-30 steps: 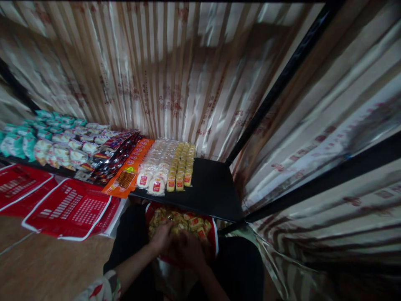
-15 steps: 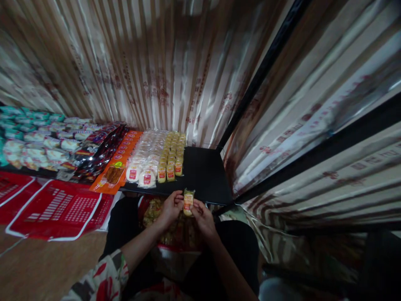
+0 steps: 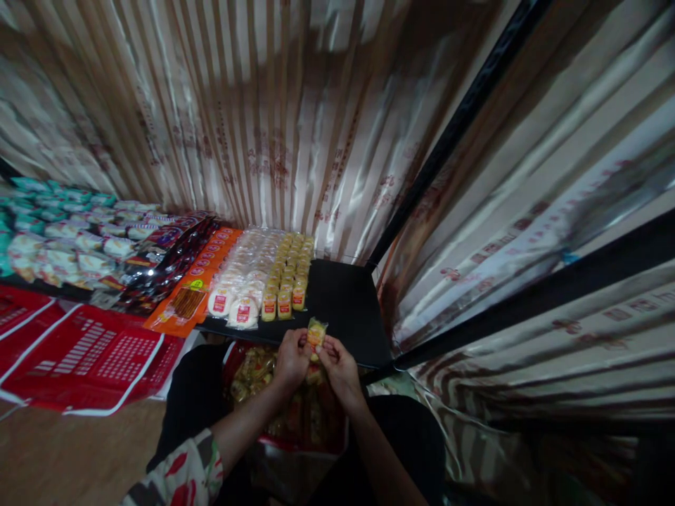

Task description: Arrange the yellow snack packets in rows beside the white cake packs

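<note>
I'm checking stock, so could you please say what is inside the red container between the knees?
Yellowish snack packets show in the red container; the left hand and forearm hide some; its bottom is covered.

Pleated curtain (image 3: 253, 105) behind teal packets (image 3: 58, 204) and orange packets (image 3: 203, 274), red bags (image 3: 92, 355) lower left

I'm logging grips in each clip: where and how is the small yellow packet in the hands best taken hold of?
The small yellow packet is probably best pinched lightly by its lower side edges, the left hand coming from the left, the right hand from the right: it is narrow, and its top end stands clear of both hands.
</note>
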A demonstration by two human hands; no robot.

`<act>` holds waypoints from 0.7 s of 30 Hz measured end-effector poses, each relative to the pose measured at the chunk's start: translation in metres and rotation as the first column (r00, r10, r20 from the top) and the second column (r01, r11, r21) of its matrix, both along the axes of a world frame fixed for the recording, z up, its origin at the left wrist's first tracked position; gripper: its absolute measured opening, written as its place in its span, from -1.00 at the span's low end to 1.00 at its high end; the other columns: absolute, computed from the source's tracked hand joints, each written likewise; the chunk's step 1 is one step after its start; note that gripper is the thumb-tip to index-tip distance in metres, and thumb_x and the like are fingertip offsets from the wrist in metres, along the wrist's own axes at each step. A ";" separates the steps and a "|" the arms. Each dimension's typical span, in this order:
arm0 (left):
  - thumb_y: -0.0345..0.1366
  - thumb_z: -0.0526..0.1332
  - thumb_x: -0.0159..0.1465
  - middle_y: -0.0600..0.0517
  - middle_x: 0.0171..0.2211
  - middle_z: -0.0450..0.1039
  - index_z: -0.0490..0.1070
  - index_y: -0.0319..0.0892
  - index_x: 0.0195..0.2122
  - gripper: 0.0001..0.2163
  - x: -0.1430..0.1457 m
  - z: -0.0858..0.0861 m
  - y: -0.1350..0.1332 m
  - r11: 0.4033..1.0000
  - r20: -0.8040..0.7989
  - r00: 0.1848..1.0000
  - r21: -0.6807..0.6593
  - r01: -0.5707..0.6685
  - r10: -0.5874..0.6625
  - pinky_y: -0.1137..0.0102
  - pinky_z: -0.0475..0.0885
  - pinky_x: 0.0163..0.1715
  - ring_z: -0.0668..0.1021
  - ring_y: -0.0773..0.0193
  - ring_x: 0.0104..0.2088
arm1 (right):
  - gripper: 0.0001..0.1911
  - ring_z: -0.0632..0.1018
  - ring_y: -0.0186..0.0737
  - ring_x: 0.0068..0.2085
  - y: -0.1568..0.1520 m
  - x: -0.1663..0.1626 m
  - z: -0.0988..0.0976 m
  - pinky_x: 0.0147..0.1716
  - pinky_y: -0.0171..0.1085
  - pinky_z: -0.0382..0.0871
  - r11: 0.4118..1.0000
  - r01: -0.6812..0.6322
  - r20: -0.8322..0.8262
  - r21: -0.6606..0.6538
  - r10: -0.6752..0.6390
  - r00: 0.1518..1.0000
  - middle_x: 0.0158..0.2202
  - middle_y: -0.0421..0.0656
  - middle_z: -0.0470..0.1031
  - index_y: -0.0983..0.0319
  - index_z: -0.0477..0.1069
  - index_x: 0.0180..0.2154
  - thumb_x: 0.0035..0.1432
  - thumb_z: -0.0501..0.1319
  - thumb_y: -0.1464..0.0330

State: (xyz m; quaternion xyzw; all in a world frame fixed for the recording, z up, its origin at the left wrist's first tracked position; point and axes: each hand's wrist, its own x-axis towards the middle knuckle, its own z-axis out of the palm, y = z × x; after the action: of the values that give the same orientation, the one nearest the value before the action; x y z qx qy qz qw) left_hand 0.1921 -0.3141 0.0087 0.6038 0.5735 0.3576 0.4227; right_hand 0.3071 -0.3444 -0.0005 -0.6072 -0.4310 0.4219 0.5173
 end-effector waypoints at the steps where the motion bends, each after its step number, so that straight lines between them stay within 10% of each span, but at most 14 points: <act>1: -0.46 0.06 0.13 -0.06 -0.19 0.38 0.36 -0.22 -0.12 -0.72 0.000 0.002 0.000 0.999 -0.020 0.999 0.030 -0.030 0.031 0.38 0.42 -0.14 0.48 0.30 -0.20 | -0.62 0.57 -0.16 -0.26 0.006 -0.001 0.001 -0.20 -0.18 0.46 1.000 -0.003 0.025 0.012 0.003 1.000 -0.27 -0.07 0.56 0.23 0.40 -0.18 -0.02 0.20 0.16; 8: -0.49 -0.01 0.12 -0.15 0.02 0.30 0.25 -0.27 0.03 -0.59 -0.001 0.001 0.002 0.964 0.018 0.998 0.257 -0.063 0.060 0.28 0.34 0.02 0.38 0.20 0.01 | -0.63 0.53 -0.20 -0.28 0.053 -0.007 -0.001 -0.23 -0.22 0.45 0.993 0.074 0.234 0.096 -0.095 0.968 -0.22 -0.05 0.48 0.26 0.42 -0.16 0.03 0.14 0.19; 21: -0.51 -0.03 0.09 -0.10 0.10 0.30 0.29 -0.23 0.03 -0.55 -0.003 -0.011 0.023 0.991 0.009 1.000 0.136 -0.013 0.012 0.22 0.13 0.21 0.31 0.21 0.14 | -0.64 0.52 -0.20 -0.25 0.088 -0.020 -0.007 -0.26 -0.25 0.47 0.991 0.071 0.315 0.114 -0.104 0.943 -0.20 -0.05 0.44 0.25 0.44 -0.15 0.04 0.12 0.23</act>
State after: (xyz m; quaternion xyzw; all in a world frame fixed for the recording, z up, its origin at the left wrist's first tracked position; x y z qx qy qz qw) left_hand 0.1887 -0.2916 -0.0026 0.6263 0.5499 0.4007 0.3806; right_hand 0.2866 -0.2568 -0.0073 -0.6592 -0.5026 0.2720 0.4887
